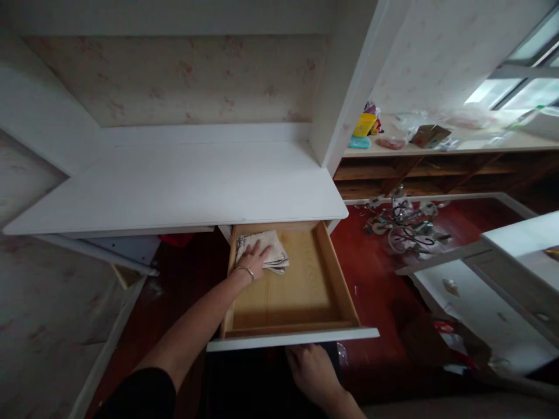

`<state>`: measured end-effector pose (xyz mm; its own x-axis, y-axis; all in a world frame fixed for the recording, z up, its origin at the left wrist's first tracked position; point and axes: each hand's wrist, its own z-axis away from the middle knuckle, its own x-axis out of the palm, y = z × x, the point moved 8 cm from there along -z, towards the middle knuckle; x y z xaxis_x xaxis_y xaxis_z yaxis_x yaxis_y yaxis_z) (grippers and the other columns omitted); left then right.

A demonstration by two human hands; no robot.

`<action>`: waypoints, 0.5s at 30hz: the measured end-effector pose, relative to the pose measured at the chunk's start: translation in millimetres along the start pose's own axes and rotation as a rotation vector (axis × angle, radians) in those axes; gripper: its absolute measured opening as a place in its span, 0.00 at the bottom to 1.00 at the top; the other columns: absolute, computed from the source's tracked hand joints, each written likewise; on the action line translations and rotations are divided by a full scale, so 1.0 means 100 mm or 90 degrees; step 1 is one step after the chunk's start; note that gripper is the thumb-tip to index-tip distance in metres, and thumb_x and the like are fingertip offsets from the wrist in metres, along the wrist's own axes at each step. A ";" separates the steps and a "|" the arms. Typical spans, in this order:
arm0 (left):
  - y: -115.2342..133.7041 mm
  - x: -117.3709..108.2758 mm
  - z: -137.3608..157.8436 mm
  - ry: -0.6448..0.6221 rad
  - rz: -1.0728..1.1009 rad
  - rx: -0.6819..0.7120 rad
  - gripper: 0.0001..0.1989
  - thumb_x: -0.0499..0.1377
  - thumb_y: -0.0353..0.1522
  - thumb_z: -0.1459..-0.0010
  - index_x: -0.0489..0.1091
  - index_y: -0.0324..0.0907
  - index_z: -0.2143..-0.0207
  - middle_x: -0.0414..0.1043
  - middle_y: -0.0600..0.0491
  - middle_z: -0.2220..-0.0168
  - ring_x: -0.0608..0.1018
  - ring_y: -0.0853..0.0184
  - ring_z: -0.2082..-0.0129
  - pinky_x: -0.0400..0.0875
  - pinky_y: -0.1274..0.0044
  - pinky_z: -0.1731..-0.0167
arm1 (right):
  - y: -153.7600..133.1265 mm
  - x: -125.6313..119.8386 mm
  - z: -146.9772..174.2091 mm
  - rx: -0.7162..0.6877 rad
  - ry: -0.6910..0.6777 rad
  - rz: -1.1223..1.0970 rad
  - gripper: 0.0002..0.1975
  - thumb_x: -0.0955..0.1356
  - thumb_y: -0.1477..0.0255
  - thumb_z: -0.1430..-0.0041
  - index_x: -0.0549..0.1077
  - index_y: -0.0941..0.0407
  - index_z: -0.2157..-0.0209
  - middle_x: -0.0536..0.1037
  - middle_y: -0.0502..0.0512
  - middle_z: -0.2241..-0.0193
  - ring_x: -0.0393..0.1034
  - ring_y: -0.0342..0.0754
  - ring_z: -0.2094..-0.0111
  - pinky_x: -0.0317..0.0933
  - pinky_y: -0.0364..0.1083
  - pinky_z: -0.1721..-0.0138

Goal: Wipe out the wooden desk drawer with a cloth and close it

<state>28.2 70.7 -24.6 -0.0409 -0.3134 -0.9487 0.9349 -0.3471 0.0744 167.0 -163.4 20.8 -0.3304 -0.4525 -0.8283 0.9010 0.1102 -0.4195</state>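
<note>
Left hand [255, 261] flat, right hand [311, 368] seemingly curled

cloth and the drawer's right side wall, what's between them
In the head view, just the wooden drawer bottom lies between the cloth and the right side wall; that stretch is bare.

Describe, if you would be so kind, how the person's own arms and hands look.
The left arm has a black sleeve ending near the elbow and a thin, shiny bangle. The left hand and right hand are gloveless; no sleeve shows on the right.
</note>
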 end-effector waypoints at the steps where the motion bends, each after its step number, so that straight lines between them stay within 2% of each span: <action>1: -0.02 0.04 -0.04 -0.021 0.013 -0.002 0.46 0.59 0.32 0.51 0.38 0.60 0.34 0.32 0.49 0.31 0.50 0.39 0.36 0.58 0.55 0.47 | 0.01 0.01 0.00 0.001 -0.002 -0.003 0.16 0.58 0.73 0.37 0.77 0.52 0.66 0.80 0.53 0.65 0.75 0.51 0.63 0.61 0.45 0.63; 6: 0.02 0.08 -0.17 -0.053 0.045 -0.009 0.42 0.57 0.39 0.48 0.39 0.62 0.35 0.30 0.55 0.31 0.40 0.41 0.34 0.46 0.50 0.43 | 0.06 0.07 -0.04 -0.009 -0.017 -0.024 0.15 0.59 0.72 0.37 0.76 0.51 0.61 0.80 0.54 0.62 0.74 0.52 0.59 0.61 0.44 0.61; 10: 0.27 0.02 -0.25 -0.047 0.048 0.000 0.41 0.56 0.44 0.48 0.40 0.63 0.35 0.32 0.55 0.31 0.42 0.39 0.35 0.49 0.48 0.45 | 0.08 0.09 -0.05 -0.012 -0.024 -0.049 0.15 0.59 0.71 0.36 0.76 0.50 0.58 0.79 0.54 0.59 0.72 0.52 0.56 0.60 0.45 0.57; 15: 0.76 -0.10 -0.42 -0.041 0.043 0.059 0.43 0.57 0.49 0.52 0.42 0.65 0.36 0.33 0.57 0.31 0.46 0.38 0.38 0.53 0.47 0.49 | 0.11 0.16 -0.04 0.003 -0.043 -0.060 0.16 0.58 0.72 0.37 0.77 0.50 0.60 0.80 0.53 0.61 0.73 0.51 0.58 0.61 0.45 0.57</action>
<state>114.1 84.4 -22.5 -0.0047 -0.3944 -0.9189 0.9000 -0.4023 0.1681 171.0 -165.5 1.5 -0.3936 -0.5196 -0.7583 0.8683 0.0608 -0.4923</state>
